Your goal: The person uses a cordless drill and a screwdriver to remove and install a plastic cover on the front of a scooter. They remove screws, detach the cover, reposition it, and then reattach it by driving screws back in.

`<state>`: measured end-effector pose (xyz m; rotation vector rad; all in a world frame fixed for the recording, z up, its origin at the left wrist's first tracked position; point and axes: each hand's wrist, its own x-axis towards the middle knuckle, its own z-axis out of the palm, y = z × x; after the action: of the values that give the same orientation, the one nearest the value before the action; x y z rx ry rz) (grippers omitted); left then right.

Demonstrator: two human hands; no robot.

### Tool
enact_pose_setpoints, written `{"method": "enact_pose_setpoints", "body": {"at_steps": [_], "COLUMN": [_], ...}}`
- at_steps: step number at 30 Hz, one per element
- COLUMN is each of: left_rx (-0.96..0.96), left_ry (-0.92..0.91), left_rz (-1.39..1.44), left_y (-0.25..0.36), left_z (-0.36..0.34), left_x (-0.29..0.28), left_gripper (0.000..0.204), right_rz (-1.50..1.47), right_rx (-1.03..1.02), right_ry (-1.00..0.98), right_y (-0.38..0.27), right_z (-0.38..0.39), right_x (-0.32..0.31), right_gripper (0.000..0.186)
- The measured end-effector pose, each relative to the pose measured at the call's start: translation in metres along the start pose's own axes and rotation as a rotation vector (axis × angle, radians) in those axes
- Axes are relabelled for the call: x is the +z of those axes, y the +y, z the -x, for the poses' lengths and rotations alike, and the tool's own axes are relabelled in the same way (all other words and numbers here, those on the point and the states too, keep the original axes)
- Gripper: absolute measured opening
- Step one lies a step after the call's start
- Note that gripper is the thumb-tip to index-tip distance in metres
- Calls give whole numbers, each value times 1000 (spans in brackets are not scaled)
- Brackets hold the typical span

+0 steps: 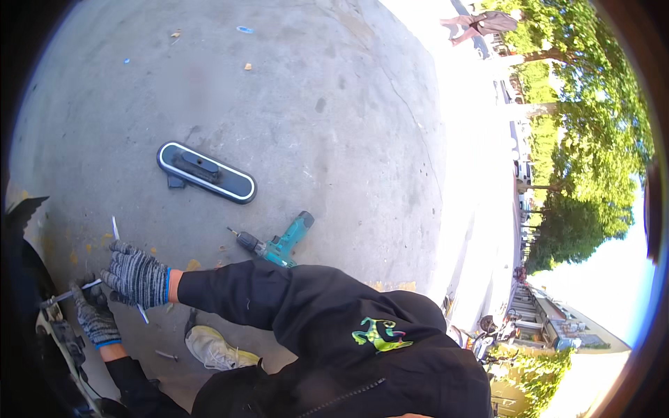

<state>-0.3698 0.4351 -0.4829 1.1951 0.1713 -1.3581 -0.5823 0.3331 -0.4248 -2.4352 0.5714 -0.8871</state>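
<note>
My right hand (137, 275), in a grey knitted glove with a blue cuff, is closed around a silver cross-shaped wrench (145, 315). One arm of the wrench points up past the fingers, and another reaches left to a dark and pale vehicle part (63, 341) at the lower left rim. Below it, my left hand (97, 320), gloved alike, has its fingers bent around the wrench's left-reaching shaft beside that part; its thumb side is partly hidden. A teal and black cordless drill (282, 240) with a bit fitted lies on the ground right of my right hand.
A long rounded black object (240, 187) with a white outline lies on the concrete (334, 139) ahead. My light shoe (216, 348) stands below my right forearm, near a small grey piece (166, 355). Trees, a person (481, 26) and parked vehicles are off to the right.
</note>
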Motion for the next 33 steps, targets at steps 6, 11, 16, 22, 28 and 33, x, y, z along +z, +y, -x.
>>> {"method": "enact_pose_setpoints", "body": {"at_steps": [6, 11, 16, 22, 28, 33], "left_rx": [65, 319, 89, 196, 269, 333], "left_ry": [120, 214, -26, 181, 332, 407], "left_rz": [-116, -441, 35, -244, -169, -242], "left_y": [14, -7, -10, 22, 31, 44], "left_z": [9, 16, -12, 47, 70, 70], "left_x": [-33, -32, -100, 65, 39, 24], "left_gripper": [33, 38, 31, 33, 28, 27], "right_rz": [35, 68, -89, -337, -253, -351], "right_rx": [130, 238, 263, 378, 250, 283], "right_ry": [-238, -368, -454, -204, -428, -329], "right_y": [-1, -2, 4, 8, -7, -14], "right_z": [-11, -1, -7, -10, 12, 33], "right_x": [19, 28, 47, 19, -13, -1], "right_gripper": [26, 36, 43, 24, 24, 22]}}
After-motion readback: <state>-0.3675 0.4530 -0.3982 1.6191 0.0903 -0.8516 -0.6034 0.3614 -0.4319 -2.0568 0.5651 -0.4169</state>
